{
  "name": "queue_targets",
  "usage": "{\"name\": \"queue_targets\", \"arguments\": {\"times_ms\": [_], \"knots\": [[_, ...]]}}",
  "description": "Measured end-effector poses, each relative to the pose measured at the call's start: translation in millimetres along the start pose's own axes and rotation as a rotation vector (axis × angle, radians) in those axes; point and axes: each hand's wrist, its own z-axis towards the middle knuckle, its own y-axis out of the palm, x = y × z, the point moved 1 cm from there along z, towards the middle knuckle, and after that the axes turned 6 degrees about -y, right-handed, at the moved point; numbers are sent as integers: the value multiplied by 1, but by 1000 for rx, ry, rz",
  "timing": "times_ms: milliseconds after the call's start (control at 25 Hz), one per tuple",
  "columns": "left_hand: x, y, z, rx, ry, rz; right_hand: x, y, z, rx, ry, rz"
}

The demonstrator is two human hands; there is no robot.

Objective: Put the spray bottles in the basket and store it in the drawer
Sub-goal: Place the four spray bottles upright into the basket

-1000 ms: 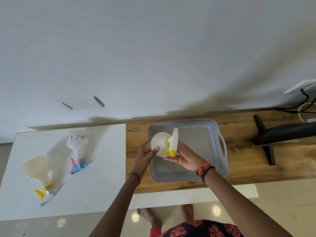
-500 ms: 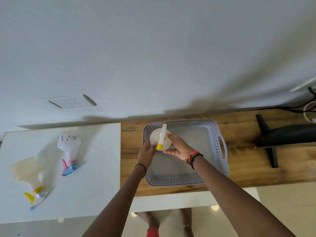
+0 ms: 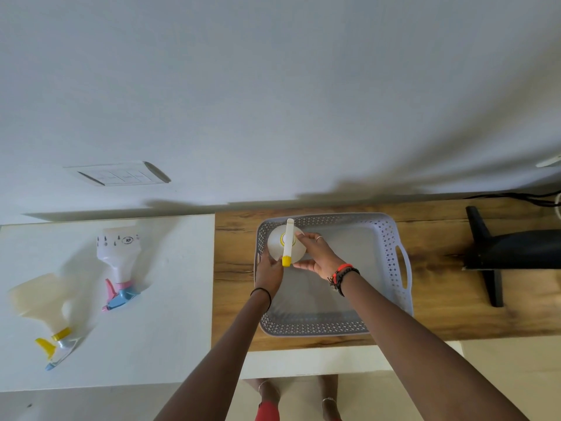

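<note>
A grey perforated basket sits on the wooden counter. In its far left corner a white spray bottle with a yellow-tipped head stands upright. My left hand presses against its left side and my right hand wraps its right side. Two more spray bottles lie on the white surface to the left: one with a pink and blue head, one pale with a yellow trigger.
A black stand lies on the counter right of the basket, with cables behind it at the wall. A switch plate is on the wall. My feet show below the counter's front edge.
The bottle has gone from tilted above the basket to upright in the basket's far left corner. Both hands moved with it and stay on it.
</note>
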Motion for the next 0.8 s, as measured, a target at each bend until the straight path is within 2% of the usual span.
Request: {"name": "queue_targets", "arguments": {"times_ms": [200,600,800], "knots": [[-3,4,-1,21,25,-25,0,-2,4,4,6,20],[-7,2,-11,34,-49,-126,9,-11,-12,-10,-51,178],[-13,2,-24,47,-62,-123,19,-21,-27,5,-25,80]]}}
